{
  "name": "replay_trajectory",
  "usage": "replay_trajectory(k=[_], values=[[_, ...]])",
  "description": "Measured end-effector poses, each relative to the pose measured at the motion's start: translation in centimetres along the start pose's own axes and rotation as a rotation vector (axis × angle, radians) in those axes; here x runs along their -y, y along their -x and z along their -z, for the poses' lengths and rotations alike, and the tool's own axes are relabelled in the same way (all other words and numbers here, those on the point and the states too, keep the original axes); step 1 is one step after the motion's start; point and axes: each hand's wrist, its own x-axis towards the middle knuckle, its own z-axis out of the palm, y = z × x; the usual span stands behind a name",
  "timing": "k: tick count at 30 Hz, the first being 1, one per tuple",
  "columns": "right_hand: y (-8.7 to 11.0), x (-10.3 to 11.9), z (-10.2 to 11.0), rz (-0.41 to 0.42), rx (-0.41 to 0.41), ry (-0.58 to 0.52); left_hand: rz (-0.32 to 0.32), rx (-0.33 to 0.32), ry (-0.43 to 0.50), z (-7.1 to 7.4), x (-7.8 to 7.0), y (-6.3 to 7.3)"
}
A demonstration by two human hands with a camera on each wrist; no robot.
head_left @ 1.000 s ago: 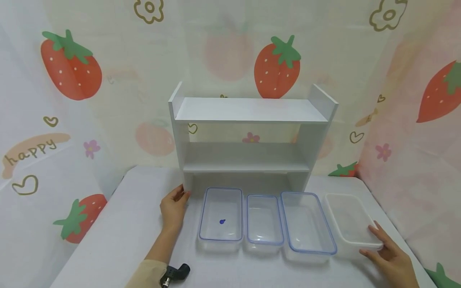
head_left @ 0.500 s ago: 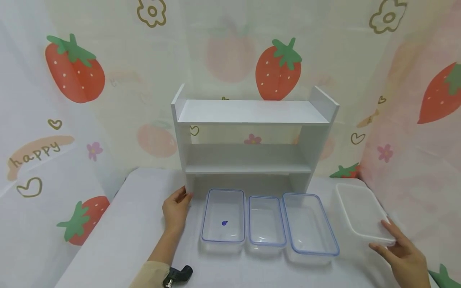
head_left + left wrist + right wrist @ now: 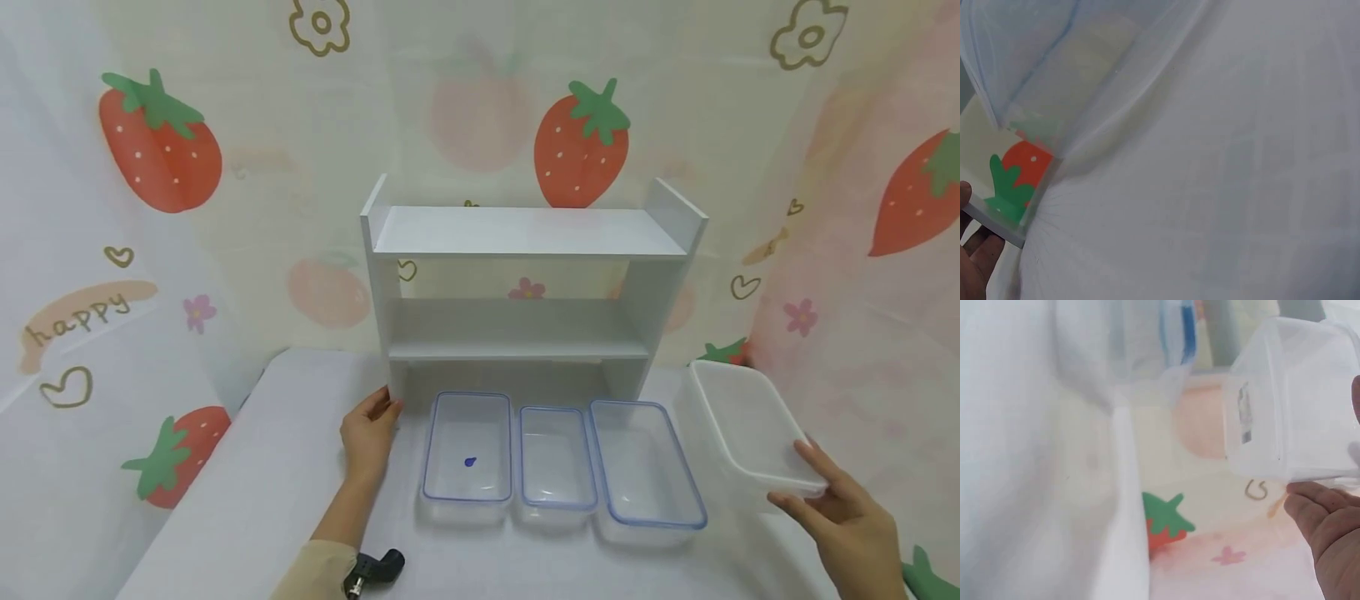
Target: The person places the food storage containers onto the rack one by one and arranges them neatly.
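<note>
At the right, my right hand holds a frosted plastic food container by its near right corner, thumb on the near side and fingers on the far side. The container is tilted and lifted off the table. Its translucent wall and a small printed label show in the right wrist view, beside the fingers. My left hand pinches the lower front edge of the left side panel of a white shelf unit. In the left wrist view the fingers lie along that panel's edge.
Three clear containers with blue rims stand in a row before the shelf: a left one with a blue mark, a smaller middle one and a large right one. A white cloth covers the table. Strawberry-print curtains hang behind.
My right hand has raised the frosted container off the table, moved it right and tilted it up. My left hand stays at the shelf panel. The view has shifted slightly.
</note>
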Motion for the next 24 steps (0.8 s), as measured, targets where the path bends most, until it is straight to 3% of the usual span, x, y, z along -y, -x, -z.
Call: replay_trajectory(k=[8, 12, 18, 24], values=[[-0.1, 2.9, -2.0, 0.039, 0.047, 0.192, 0.004, 0.002, -0.008, 0.0, 0.2, -0.3], [-0.2, 4.2, -3.2, 0.065, 0.106, 0.123, 0.002, -0.008, 0.001, 0.0, 0.3, -0.1], [-0.8, 5.5, -5.0, 0.085, 0.132, 0.075, -0.015, -0.009, -0.006, 0.0, 0.2, 0.0], [-1.2, 6.6, -6.7, 0.138, 0.192, -0.110, -0.020, -0.024, -0.020, -0.2, 0.0, -0.2]])
